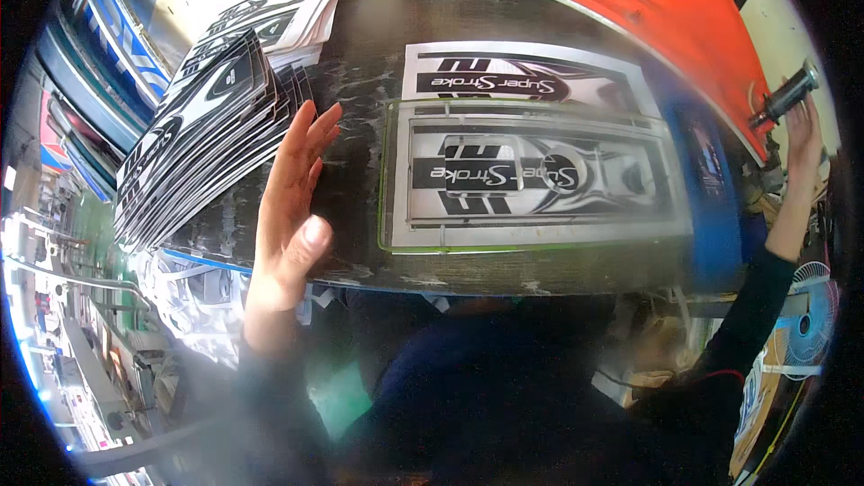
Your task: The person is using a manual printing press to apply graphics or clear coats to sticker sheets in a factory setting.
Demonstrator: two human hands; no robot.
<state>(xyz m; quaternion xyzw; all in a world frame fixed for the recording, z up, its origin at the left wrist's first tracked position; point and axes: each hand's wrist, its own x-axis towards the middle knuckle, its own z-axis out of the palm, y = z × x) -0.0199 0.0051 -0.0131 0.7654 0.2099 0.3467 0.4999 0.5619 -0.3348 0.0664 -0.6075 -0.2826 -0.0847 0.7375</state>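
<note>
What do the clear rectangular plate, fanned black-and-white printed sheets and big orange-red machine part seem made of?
Clear plate: probably glossy acrylic; print shows through and edge looks green.
Printed sheets: smooth paper or film, unclear which; thin edges fan out.
Machine part: likely painted metal, smooth; even, opaque colour.

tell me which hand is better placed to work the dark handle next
Probably the right hand: it is right at the dark handle on the orange machine part. The left hand is open beside the printed stack, far from it.
</note>
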